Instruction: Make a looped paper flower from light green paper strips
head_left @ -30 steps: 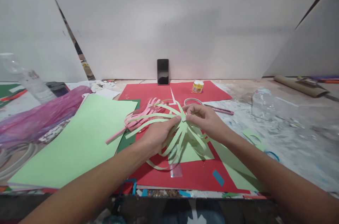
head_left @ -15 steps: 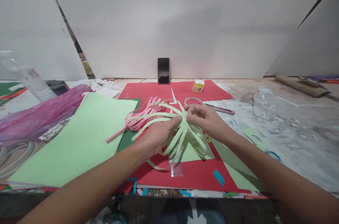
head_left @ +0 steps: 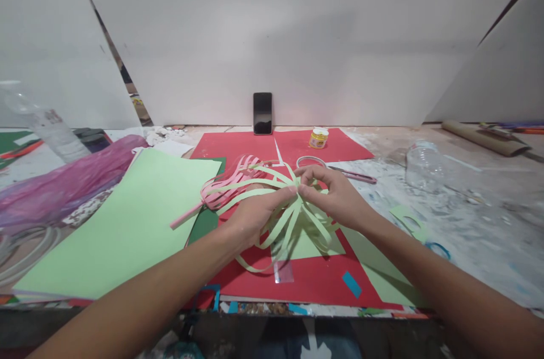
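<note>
Between my hands is a light green paper-strip flower (head_left: 293, 214), its long curved strips fanning out from a centre at my fingertips. My left hand (head_left: 259, 212) is closed on it, the thumb pressed at the centre and the other fingers hidden beneath the strips. With thumb and fingers, my right hand (head_left: 329, 192) pinches the same centre from the right. Just beyond my left hand lies a pink paper-strip flower (head_left: 232, 186) on a rolled pink stick (head_left: 186, 216). Under the green strips are a light green paper piece (head_left: 327, 248) and red paper (head_left: 314, 282).
Large light green sheets (head_left: 114, 223) cover the left side, beside a pink plastic bag (head_left: 76, 178) and a clear bottle (head_left: 57, 127). Scissors (head_left: 359, 176), a yellow glue jar (head_left: 318, 138) and a phone (head_left: 262, 114) stand or lie beyond. A clear jar (head_left: 425, 166) is at right.
My left thumb has shifted slightly right over the centre of the green strips. Both hands keep their hold, and the other things have stayed put.
</note>
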`<state>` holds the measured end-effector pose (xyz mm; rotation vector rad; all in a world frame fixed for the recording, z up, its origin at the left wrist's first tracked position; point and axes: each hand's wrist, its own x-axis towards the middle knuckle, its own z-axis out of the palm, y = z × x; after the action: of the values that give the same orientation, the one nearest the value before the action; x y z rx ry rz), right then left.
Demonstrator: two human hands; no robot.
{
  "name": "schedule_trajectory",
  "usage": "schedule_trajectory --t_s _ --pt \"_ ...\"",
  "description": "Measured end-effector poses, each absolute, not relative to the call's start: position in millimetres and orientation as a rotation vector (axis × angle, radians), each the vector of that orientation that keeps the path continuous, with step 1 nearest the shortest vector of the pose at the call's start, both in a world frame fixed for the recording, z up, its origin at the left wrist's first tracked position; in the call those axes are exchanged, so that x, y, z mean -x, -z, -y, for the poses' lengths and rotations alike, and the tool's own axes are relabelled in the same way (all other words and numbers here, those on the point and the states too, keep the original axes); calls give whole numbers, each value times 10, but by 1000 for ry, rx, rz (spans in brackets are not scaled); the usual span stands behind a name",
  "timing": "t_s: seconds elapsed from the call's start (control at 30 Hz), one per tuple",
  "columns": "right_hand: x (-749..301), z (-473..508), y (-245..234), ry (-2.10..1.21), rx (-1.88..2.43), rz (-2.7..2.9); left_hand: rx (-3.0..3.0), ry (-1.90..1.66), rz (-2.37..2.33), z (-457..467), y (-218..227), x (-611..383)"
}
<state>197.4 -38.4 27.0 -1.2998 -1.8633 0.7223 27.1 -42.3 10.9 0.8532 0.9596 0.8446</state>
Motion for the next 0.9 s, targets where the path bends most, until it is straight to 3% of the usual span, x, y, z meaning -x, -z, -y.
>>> schedule_trajectory --t_s 0.37,0.63,0.9 --pt "-2081 311 -267 -761 1396 1790 -1239 -906 -1088 400 53 -197" --pt "-2105 333 -359 -768 1318 1685 -1294 -941 -933 423 -40 -198" --pt "-2110 378 -354 -742 1253 2038 -1370 -955 -896 431 -83 -210"
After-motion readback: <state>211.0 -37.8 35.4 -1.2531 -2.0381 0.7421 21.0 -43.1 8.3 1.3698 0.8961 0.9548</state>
